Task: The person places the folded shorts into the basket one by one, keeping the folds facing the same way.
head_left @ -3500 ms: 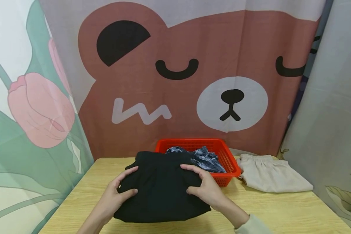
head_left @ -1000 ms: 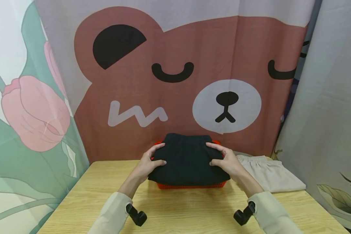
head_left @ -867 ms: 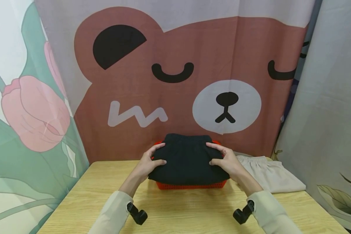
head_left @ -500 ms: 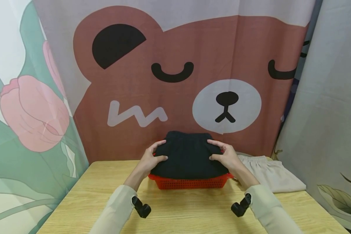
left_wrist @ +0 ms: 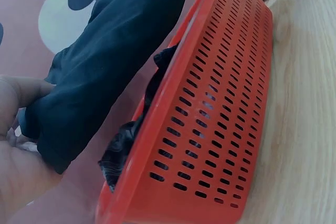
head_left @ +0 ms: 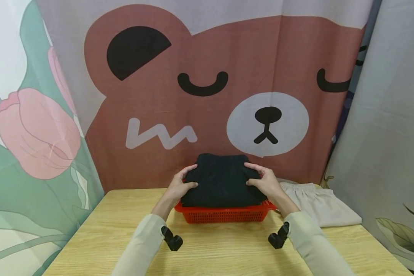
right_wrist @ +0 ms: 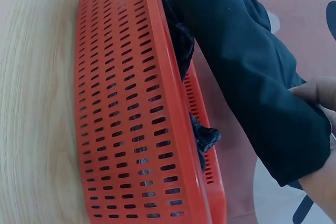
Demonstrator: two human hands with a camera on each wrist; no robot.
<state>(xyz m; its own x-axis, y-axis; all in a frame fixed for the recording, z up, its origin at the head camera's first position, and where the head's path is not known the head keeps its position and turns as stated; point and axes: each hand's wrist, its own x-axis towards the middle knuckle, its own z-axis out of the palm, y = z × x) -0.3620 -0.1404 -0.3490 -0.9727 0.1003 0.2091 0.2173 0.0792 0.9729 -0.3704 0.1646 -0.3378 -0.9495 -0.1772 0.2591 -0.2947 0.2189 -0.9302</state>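
In the head view a folded black garment [head_left: 224,182] with a waistband along its far edge is held up over the red plastic basket [head_left: 224,216]. My left hand [head_left: 177,188] pinches its left side, thumb on top. My right hand [head_left: 269,186] grips the right side in the same way. Both wrist views show a gap between the garment and the basket rim. Inside the basket lies a dark patterned cloth [left_wrist: 119,153], also visible as crumpled cloth [right_wrist: 181,40] in the right wrist view; from the head view the black garment hides it.
A folded beige garment [head_left: 322,207] with a gathered waistband lies on the wooden table [head_left: 224,249], right of the basket. Behind the table hangs a curtain [head_left: 207,115] with a bear print; other printed curtains stand at both sides.
Both hands have carried the black garment away from me and rightward, from the near table to over the basket. In the last second it has moved slightly farther back, uncovering more of the basket's front.
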